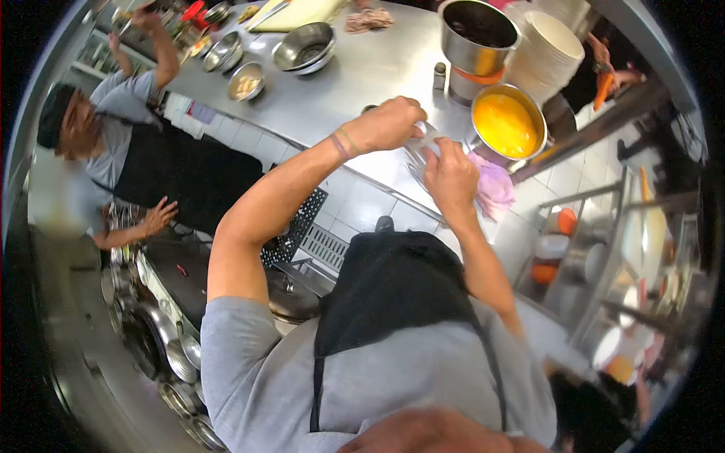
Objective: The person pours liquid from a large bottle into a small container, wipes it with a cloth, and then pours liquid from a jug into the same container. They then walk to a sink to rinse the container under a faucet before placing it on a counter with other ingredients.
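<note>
My left hand [396, 124] is closed at the near edge of the steel counter [362, 90], with coloured bands on its wrist. My right hand [451, 177] is closed just to its right and lower. Between the two, both gripping it, shows a clear, shiny object [428, 136]; its kind is not clear. A thin metallic shape [414, 175] lies beside my right fingers, partly hidden. Right of my hands stands a steel pot [481, 146] of yellow-orange liquid [507, 123]. A pinkish-purple cloth [495, 186] hangs below that pot.
Behind are a small shaker [439, 76], a tall steel pot [462, 57] with dark contents and stacked white containers [550, 47]. Steel bowls [304, 51] stand farther left. A co-worker [189, 162] in a black apron is at left; another person's hand [627, 77] is at right.
</note>
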`<action>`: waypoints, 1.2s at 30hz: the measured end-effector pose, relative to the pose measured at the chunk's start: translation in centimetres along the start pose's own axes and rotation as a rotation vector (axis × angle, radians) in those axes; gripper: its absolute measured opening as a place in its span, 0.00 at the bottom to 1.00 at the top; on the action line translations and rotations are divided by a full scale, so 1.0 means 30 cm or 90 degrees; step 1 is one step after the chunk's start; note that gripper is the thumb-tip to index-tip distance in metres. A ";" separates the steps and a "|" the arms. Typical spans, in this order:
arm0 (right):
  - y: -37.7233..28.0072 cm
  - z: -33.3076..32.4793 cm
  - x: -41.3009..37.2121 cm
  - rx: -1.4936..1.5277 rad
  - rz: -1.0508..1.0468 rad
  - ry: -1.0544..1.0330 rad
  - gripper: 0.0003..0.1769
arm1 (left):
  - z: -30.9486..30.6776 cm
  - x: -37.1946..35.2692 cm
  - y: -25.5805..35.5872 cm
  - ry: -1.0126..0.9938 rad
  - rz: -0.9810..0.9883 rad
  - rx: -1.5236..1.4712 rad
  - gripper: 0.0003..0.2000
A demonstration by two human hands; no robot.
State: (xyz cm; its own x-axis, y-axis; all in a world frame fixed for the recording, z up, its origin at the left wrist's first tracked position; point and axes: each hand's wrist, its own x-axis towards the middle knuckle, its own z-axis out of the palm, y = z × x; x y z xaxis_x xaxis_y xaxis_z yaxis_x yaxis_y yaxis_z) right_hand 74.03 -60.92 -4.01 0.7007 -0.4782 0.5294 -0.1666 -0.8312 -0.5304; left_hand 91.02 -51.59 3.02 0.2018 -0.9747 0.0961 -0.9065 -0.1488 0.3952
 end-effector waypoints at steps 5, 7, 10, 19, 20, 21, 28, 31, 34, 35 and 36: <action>0.008 0.004 0.008 -0.016 -0.023 0.000 0.14 | -0.011 -0.009 0.011 -0.020 0.007 0.007 0.14; 0.000 0.002 0.014 -0.017 -0.019 -0.010 0.13 | -0.009 -0.001 0.011 -0.042 -0.011 0.038 0.14; 0.010 -0.006 0.020 -0.032 -0.018 -0.020 0.13 | 0.051 0.007 0.030 -0.028 -0.126 0.093 0.14; 0.208 0.054 0.056 0.023 -0.174 -0.073 0.17 | 0.213 0.109 0.120 0.233 -0.282 0.141 0.08; 0.198 0.026 0.044 0.038 -0.174 -0.066 0.17 | 0.238 0.129 0.101 0.238 -0.308 0.151 0.08; 0.170 0.007 0.042 0.051 -0.172 -0.056 0.18 | 0.239 0.135 0.089 0.228 -0.317 0.146 0.08; 0.184 -0.024 0.004 -0.219 -0.162 -0.016 0.27 | 0.231 0.143 0.049 0.202 -0.252 0.147 0.09; 0.183 -0.046 0.017 -0.170 -0.102 -0.085 0.26 | 0.171 0.073 0.100 0.221 -0.256 0.121 0.10; 0.149 -0.077 0.030 -0.123 -0.064 -0.126 0.25 | 0.177 0.056 0.106 0.175 -0.248 0.122 0.11; 0.157 -0.085 0.037 -0.107 -0.064 -0.136 0.25 | 0.175 0.050 0.107 0.170 -0.231 0.115 0.11; 0.173 -0.092 0.036 -0.092 -0.065 -0.147 0.25 | 0.179 0.038 0.117 0.166 -0.215 0.108 0.11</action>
State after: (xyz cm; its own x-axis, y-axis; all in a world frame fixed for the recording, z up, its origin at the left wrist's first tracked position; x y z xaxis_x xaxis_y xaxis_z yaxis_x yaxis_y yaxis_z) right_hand 72.02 -66.53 -4.35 0.8554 -0.3270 0.4018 -0.1726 -0.9111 -0.3742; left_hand 86.09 -54.13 -0.37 0.5640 -0.7951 0.2231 -0.8170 -0.4980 0.2907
